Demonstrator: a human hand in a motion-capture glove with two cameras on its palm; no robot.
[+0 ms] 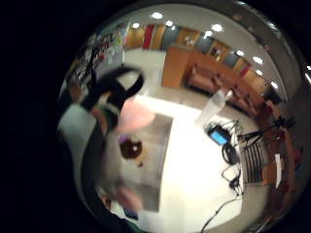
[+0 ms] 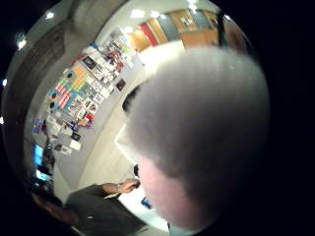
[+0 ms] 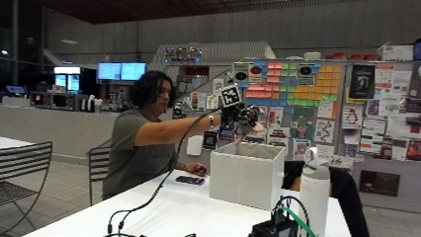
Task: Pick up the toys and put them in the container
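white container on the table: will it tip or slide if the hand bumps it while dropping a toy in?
The white container is tall but broad-based and flat on the table, so probably slides rather than tips. It looks thin-walled and nearly empty, likely light. The gloved right hand is above its opening.

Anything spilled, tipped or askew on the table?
Nothing stands out. The white container stands upright on the table, a brown toy lies inside it, and the gloved right hand holds a grey toy above its opening.

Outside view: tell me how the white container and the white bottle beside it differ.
The container is boxy, wide and open-topped; the bottle is slim, round and closed, with a loop handle. The bottle stands nearer the camera than the container. Both are white, upright on the table.
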